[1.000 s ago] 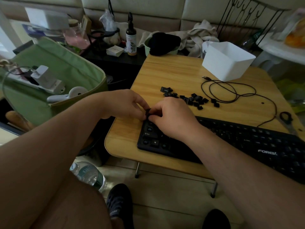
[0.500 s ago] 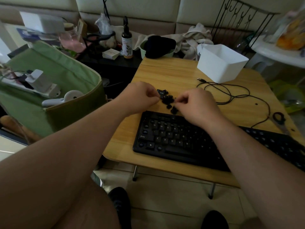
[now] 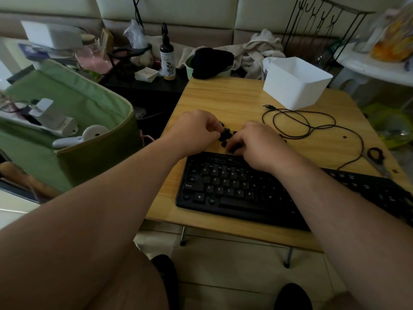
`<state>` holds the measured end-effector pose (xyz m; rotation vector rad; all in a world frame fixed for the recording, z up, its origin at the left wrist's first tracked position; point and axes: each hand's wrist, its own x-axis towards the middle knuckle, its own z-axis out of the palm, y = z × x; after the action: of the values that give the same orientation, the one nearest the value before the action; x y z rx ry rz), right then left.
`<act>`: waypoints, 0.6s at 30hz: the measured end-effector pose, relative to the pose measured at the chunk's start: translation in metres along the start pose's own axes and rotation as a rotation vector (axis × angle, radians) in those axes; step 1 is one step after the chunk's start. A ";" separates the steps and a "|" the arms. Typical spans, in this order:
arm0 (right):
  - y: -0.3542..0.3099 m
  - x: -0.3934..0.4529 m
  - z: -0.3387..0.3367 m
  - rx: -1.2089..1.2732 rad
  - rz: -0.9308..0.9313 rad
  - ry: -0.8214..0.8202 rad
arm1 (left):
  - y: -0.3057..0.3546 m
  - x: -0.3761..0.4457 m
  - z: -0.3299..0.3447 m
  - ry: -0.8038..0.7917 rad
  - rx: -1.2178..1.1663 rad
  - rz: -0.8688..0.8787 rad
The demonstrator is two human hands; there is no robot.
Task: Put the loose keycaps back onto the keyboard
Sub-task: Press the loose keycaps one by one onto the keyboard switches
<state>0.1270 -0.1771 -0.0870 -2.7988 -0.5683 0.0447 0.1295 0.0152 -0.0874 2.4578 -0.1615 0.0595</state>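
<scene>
A black keyboard (image 3: 234, 193) lies along the front of the wooden table (image 3: 223, 95), with bare sockets in its left columns. Several loose black keycaps (image 3: 226, 136) lie in a small pile just behind the keyboard's top edge. My left hand (image 3: 196, 130) reaches in from the left, its curled fingertips pinching a keycap at the pile's left side. My right hand (image 3: 257, 144) covers the right part of the pile, and its thumb and fingers pinch a keycap at the keyboard's top edge. The keycaps under my right hand are hidden.
A white box (image 3: 295, 83) stands at the table's back right, and the black cable (image 3: 312, 126) loops in front of it. Scissors (image 3: 377, 157) lie at the right edge. A green bag (image 3: 73, 121) stands left of the table; a spray bottle (image 3: 167, 61) is behind.
Both hands left the keyboard's top left corner and went back to the keycap pile. They now sit closer together over it, and the right hand has dropped toward the keyboard's top edge.
</scene>
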 end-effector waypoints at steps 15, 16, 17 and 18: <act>0.011 0.001 0.006 -0.014 0.001 0.041 | -0.002 -0.007 -0.004 -0.040 -0.078 0.011; 0.011 0.000 0.005 0.023 0.013 0.060 | -0.001 -0.008 -0.004 -0.056 -0.085 0.029; 0.010 -0.002 0.002 0.098 0.041 0.088 | 0.000 -0.010 -0.004 -0.072 -0.091 0.051; 0.010 -0.003 0.000 0.212 0.086 0.122 | 0.002 -0.012 -0.004 -0.091 -0.097 0.077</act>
<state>0.1274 -0.1868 -0.0902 -2.5964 -0.3900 -0.0451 0.1178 0.0171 -0.0841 2.3582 -0.2916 -0.0260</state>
